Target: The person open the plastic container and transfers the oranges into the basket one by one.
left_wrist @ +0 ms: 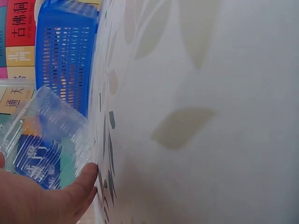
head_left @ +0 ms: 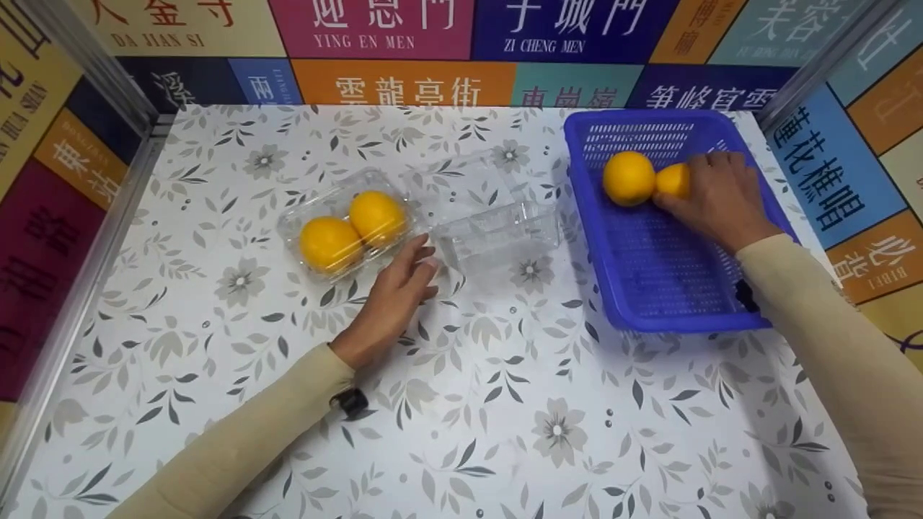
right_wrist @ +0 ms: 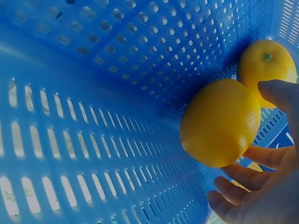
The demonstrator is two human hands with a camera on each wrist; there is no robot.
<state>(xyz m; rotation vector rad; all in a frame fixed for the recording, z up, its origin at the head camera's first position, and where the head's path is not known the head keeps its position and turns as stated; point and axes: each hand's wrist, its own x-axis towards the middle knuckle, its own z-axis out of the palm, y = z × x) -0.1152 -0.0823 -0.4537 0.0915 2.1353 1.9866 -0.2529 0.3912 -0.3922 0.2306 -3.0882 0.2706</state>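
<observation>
In the blue-purple plastic basket (head_left: 616, 288) at the right, my right hand (head_left: 721, 194) holds an orange (right_wrist: 219, 123), with thumb and fingers on either side of it. Another orange (head_left: 629, 179) lies beside it. My left hand (head_left: 393, 303) is over the table, its fingers loosely extended and holding nothing. Just beyond those fingers, two oranges (head_left: 330, 245) sit in a clear plastic box (head_left: 296, 216). To the right of the left fingertips stands a second piece of clear plastic packaging (head_left: 497, 241), with no fruit in it.
A floral-patterned cover (head_left: 461, 404) lies on the table. Colourful panels with large lettering (head_left: 404, 79) border the back and both sides. The basket's near rim (head_left: 692, 322) and perforated walls rise around the right hand.
</observation>
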